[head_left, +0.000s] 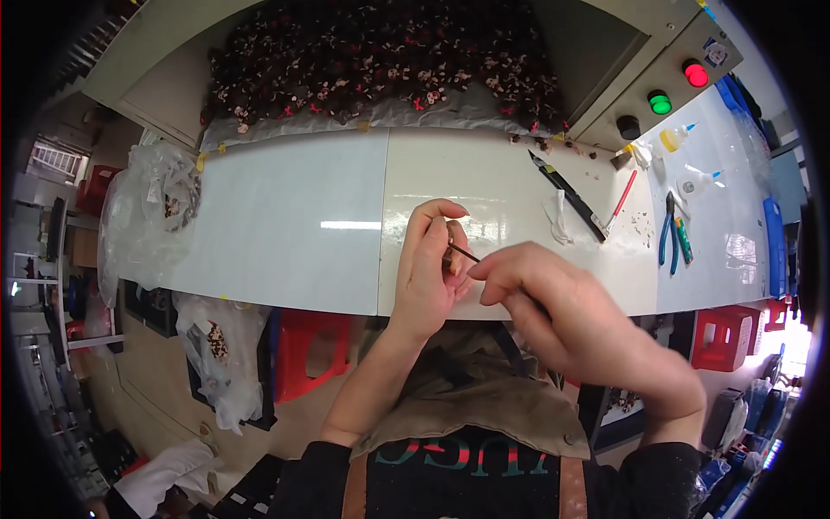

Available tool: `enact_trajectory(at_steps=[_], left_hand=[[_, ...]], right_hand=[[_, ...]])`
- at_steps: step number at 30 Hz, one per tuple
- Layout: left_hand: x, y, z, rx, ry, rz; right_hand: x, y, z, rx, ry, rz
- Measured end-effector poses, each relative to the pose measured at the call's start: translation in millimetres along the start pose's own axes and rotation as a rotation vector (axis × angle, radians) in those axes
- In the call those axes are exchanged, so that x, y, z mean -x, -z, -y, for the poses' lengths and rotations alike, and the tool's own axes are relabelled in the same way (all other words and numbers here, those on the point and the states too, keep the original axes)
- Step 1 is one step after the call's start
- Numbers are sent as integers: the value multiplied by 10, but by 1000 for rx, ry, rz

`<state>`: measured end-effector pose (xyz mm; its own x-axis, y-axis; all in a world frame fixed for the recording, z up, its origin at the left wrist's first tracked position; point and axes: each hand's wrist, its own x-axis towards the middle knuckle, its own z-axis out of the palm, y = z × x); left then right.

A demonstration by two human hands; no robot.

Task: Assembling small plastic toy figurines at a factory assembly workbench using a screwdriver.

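Observation:
Over the white table, my left hand (430,270) is raised, its fingers curled round a small dark piece (447,258) that they mostly hide. My right hand (540,294) pinches a thin dark rod-like tool (464,252). The tool's far end reaches the small piece in my left fingers; whether it is touching I cannot tell. At the back, a big heap of small dark pieces (380,65) with cream and red spots lies on a grey sheet inside a machine's opening.
Right of my hands lie a black utility knife (569,195), a red stick (623,192), blue-handled pliers (668,229), a green tube (683,240) and white scraps (559,221). Squeeze bottles (677,137) stand farther back. Clear plastic bags (143,216) sit at the left. Machine buttons (660,103) are at back right.

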<state>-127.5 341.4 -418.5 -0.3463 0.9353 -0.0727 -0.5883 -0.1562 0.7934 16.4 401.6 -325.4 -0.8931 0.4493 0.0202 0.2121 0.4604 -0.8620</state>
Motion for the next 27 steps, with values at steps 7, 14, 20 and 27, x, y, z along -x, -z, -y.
enact_trajectory(at_steps=[7,14,20,27], left_hand=[[-74,23,44,120,51,18],[-167,27,59,282,109,81],[-175,126,53,450,169,81],[-191,118,26,389,187,88]], right_hand=[[109,-214,-291,194,104,-155],[82,-274,-387,405,244,-252],[134,15,-233,55,120,-181],[157,-82,-282,-2,121,-255]])
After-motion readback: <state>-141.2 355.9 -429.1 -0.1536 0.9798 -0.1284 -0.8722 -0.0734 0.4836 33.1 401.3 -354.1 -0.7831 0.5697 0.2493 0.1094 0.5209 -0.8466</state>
